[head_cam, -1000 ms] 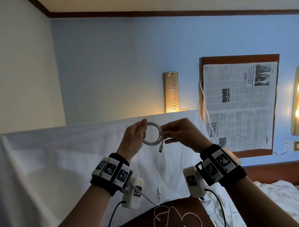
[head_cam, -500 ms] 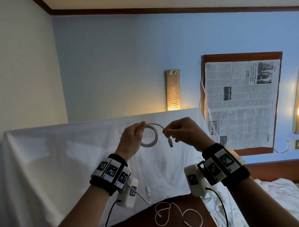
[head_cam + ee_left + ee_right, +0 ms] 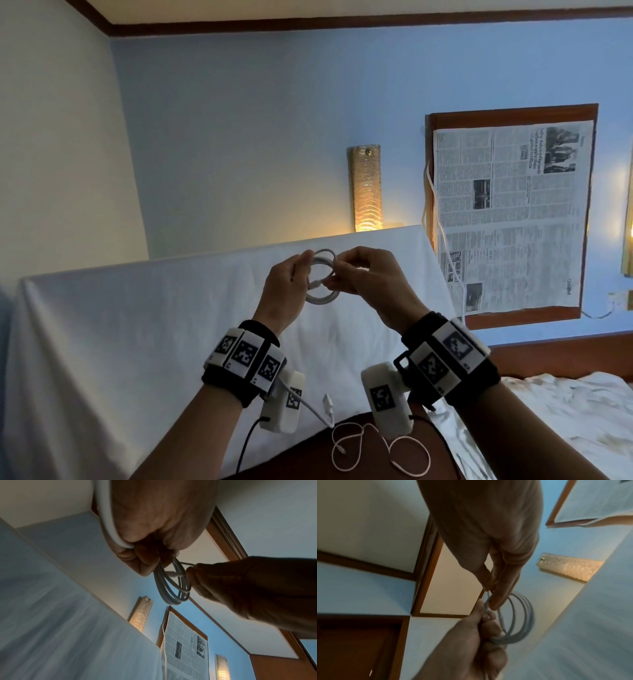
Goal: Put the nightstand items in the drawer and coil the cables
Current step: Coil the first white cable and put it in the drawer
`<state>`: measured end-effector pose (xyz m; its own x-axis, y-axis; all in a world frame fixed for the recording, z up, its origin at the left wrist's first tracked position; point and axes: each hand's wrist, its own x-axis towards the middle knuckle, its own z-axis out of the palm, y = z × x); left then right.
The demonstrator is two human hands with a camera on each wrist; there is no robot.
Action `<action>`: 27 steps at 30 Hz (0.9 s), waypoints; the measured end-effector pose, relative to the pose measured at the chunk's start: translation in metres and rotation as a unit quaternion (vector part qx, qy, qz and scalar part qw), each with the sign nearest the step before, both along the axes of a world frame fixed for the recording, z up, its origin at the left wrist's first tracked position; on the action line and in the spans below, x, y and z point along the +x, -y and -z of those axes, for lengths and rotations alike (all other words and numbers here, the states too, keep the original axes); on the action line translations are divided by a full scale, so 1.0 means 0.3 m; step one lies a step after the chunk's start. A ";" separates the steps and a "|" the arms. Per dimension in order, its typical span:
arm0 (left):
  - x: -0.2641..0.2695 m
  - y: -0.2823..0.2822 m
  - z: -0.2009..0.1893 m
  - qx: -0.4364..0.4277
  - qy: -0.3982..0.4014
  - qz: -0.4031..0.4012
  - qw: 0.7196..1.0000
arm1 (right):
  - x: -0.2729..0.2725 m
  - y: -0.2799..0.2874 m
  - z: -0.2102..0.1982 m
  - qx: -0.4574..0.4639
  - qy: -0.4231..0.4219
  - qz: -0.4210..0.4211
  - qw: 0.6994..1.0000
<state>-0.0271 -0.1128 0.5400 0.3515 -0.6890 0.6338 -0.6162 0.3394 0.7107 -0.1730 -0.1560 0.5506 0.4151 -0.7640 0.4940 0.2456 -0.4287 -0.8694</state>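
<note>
White cable (image 3: 320,279), wound into a small round coil of several loops, is held up in the air in front of the person, between both hands and well above the nightstand. The left hand (image 3: 286,296) has its fingers curled around the left side of the coil, bunching the loops together; in the left wrist view the strands pass out from under those curled fingers (image 3: 137,559) and hang as a ring below them. The right hand (image 3: 371,286) pinches the cable's loose end between thumb and fingertips right at the coil, with the plug end (image 3: 315,283) pointing across the ring toward the left hand. In the right wrist view the loops (image 3: 520,616) show as a tidy bundle between the two hands, the right fingertips touching the strands. Below the hands, a second thin white cable (image 3: 373,448) lies loose in open curves on the dark wooden nightstand top (image 3: 308,459), near its rear edge, and a short white lead with a plug (image 3: 327,404) hangs just above that edge. Behind the nightstand stands a headboard draped in white cloth (image 3: 137,325). On the blue wall a lit wall lamp (image 3: 365,188) glows, with a newspaper sheet (image 3: 507,219) fixed over a wooden frame to its right. Rumpled white bedding (image 3: 565,418) lies to the right of the nightstand.
</note>
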 end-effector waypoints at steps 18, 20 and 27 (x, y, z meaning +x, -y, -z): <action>-0.022 -0.056 -0.050 0.044 -0.146 0.090 0.984 | 0.028 0.083 0.023 -0.187 -0.102 0.027 0.977; -0.020 -0.055 -0.050 0.040 -0.153 0.088 0.983 | 0.030 0.086 0.029 -0.158 -0.117 0.012 0.980; -0.002 -0.034 -0.052 0.023 -0.180 0.075 0.981 | 0.015 0.067 0.017 0.003 -0.039 -0.147 0.988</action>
<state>-0.0278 -0.1025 0.5555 0.4387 -0.7753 0.4543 -0.2686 0.3693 0.8897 -0.1684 -0.1761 0.5456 0.6567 -0.6073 0.4472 0.2907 -0.3433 -0.8931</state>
